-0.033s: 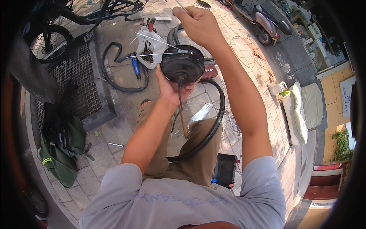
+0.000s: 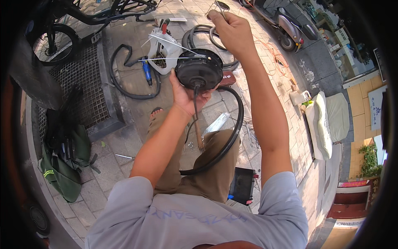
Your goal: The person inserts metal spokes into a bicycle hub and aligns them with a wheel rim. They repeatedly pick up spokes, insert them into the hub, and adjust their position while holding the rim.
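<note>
A round black wheel hub motor (image 2: 199, 74) rests in my left hand (image 2: 185, 97), whose fingers support it from beneath and its near side. A dark cable (image 2: 196, 101) hangs from the hub's middle. Two thin metal spokes (image 2: 162, 59) stick out from the hub's rim toward the left. Raised beyond the hub, on the right, my right hand (image 2: 233, 34) pinches another thin metal spoke (image 2: 220, 8); its far end is hard to follow. A black rim or hoop (image 2: 237, 128) curves from near the hub across my right knee.
Left of the hub stand a cut white plastic jug (image 2: 168, 52) with small metal parts inside and a blue screwdriver-like tool (image 2: 147, 74). Black tubing (image 2: 120, 89) lies around it. A hammer (image 2: 198, 133), a bundle of spokes (image 2: 219, 122) and a black case (image 2: 243, 184) lie near my legs.
My right hand has moved to the right and slightly nearer, carrying the spoke. The left hand and the hub have stayed almost in place.
</note>
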The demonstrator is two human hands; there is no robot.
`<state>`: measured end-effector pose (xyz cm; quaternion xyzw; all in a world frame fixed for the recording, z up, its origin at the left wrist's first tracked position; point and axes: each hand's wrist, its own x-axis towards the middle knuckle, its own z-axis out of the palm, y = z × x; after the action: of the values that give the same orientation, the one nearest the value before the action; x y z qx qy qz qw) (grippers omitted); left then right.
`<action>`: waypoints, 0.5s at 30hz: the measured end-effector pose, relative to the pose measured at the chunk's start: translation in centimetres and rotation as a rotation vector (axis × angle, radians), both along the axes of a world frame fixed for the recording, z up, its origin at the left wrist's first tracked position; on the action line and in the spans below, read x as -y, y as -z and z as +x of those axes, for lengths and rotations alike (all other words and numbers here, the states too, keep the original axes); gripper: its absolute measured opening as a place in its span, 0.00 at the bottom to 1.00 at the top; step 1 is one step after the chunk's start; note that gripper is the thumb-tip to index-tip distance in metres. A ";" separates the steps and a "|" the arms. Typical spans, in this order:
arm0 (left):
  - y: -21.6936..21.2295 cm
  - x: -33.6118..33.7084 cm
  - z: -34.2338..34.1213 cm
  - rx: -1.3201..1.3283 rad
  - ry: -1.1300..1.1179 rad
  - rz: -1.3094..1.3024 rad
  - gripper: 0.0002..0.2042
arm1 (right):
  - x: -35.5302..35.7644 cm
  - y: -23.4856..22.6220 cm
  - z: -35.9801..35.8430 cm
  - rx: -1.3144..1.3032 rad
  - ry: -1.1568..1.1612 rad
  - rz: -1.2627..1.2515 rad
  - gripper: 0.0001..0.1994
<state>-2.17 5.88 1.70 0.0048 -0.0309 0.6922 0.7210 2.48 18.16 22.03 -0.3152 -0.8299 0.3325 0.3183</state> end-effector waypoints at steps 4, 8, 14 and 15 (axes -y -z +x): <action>-0.1 -0.6 0.6 0.039 0.020 0.075 0.60 | -1.3 7.9 10.0 -0.171 0.242 -0.161 0.22; 0.2 -0.2 0.3 0.073 0.014 0.094 0.58 | 3.2 11.3 11.0 -0.140 -0.033 -0.414 0.45; -0.3 0.6 0.4 0.062 -0.002 0.081 0.56 | 3.2 11.4 9.8 0.176 -0.111 0.090 0.58; -0.6 0.8 0.4 0.058 0.004 0.067 0.55 | 3.3 11.4 9.7 0.183 -0.081 0.038 0.58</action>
<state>-1.75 5.12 2.34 0.0088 -0.0753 0.6891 0.7207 12.18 14.85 10.64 -0.3042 -0.8737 0.2994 0.2334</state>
